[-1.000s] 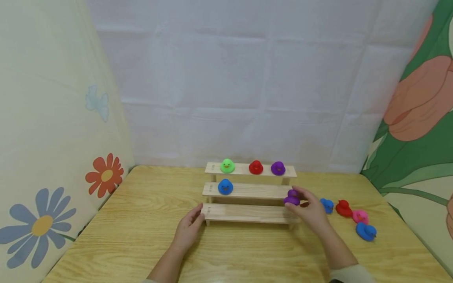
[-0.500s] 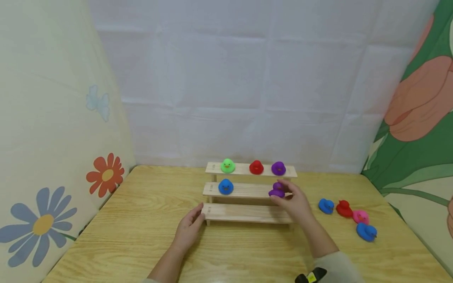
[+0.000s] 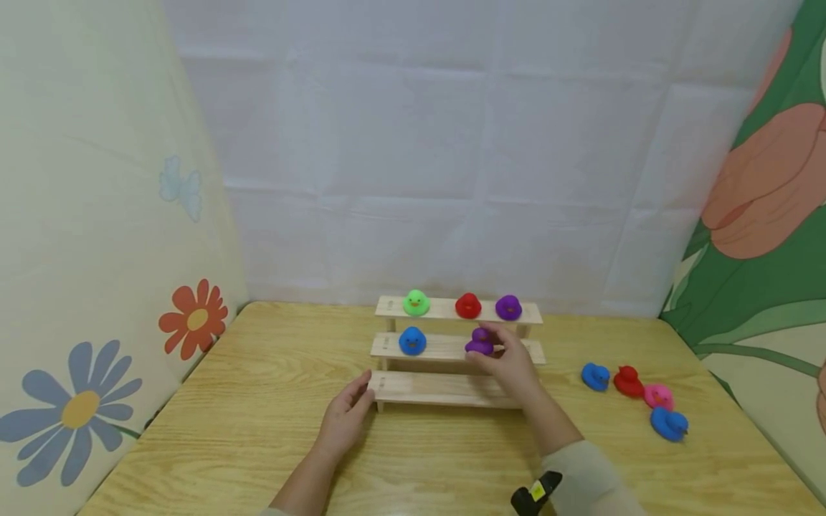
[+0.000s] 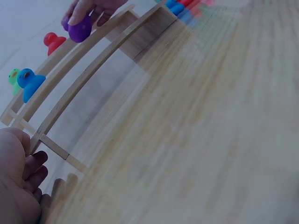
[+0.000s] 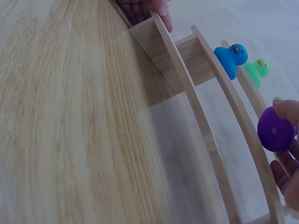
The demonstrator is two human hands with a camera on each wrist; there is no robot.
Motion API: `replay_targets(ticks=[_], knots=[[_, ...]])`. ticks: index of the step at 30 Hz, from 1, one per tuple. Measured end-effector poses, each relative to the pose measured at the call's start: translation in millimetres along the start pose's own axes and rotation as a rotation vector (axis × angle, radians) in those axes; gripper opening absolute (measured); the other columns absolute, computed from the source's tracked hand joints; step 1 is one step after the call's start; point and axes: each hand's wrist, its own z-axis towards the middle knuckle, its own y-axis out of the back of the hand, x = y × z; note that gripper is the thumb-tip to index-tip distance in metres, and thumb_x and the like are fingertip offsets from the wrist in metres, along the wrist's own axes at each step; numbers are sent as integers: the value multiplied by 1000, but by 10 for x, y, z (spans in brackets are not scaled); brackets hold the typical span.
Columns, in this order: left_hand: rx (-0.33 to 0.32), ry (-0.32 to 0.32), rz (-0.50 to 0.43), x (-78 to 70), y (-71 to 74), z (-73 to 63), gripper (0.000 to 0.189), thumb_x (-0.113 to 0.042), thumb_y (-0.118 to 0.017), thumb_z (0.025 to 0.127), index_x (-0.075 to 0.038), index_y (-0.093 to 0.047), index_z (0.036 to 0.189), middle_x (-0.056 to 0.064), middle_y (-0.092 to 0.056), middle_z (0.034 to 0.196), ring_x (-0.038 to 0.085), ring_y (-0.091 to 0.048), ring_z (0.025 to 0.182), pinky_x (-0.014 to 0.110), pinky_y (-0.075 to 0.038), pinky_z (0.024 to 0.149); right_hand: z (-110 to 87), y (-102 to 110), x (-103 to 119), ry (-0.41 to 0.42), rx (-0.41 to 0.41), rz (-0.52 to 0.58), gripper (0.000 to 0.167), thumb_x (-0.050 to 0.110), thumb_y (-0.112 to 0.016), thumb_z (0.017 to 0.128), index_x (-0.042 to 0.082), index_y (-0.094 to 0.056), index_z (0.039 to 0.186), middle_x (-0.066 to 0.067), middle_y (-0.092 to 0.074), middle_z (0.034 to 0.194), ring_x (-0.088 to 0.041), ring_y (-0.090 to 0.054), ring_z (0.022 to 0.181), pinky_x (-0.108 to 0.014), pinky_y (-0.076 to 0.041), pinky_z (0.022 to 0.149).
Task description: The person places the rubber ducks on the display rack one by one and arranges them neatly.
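Observation:
My right hand (image 3: 514, 365) pinches a purple rubber duck (image 3: 480, 342) at the middle step of a wooden three-step display stand (image 3: 445, 388). In the right wrist view the purple duck's round underside (image 5: 276, 130) is turned toward the camera, tilted beside the step's edge. My left hand (image 3: 345, 416) holds the left end of the lowest step, its thumb near the top and its fingers around the end. A blue duck (image 3: 412, 341) sits on the middle step, left of the held one. On the top step stand a green duck (image 3: 416, 303), a red duck (image 3: 468, 306) and another purple duck (image 3: 509, 308).
Right of the stand, a blue duck (image 3: 596, 376), a red duck (image 3: 629, 381), a pink duck (image 3: 659, 396) and another blue duck (image 3: 669, 423) lie on the wood-grain table (image 3: 271, 373). A white cloth (image 3: 413, 158) hangs behind, with patterned cloths at both sides.
My right hand has carried the purple duck leftward, from the right end of the middle step to near its centre. The left hand stays at the stand's left end.

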Motion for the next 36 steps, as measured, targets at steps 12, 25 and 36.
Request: replay_targets(ticks=[12, 25, 36], knots=[[6, -2, -6, 8, 4, -3, 47, -17, -49, 103, 0, -43, 146, 20, -48, 147, 34, -44, 138, 47, -36, 114, 65, -140, -17, 11, -23, 13, 57, 7, -79, 80, 8, -59, 133, -16, -63, 119, -27, -60, 105, -32, -52, 89], [-7, -4, 8, -12, 7, -5, 46, -17, -49, 103, 0, -44, 145, 21, -50, 145, 34, -46, 136, 47, -38, 113, 33, -161, -58, 41, -26, -34, 55, 9, -79, 80, 9, -60, 131, -14, -63, 121, -27, -58, 111, -34, -51, 91], [-4, 0, 18, 20, 0, 6, 46, -17, -49, 103, 0, -43, 146, 21, -50, 145, 34, -45, 137, 48, -36, 114, 29, -170, -64, 53, -8, -72, 53, 8, -78, 81, 9, -61, 130, -15, -63, 122, -29, -58, 114, -45, -50, 99]])
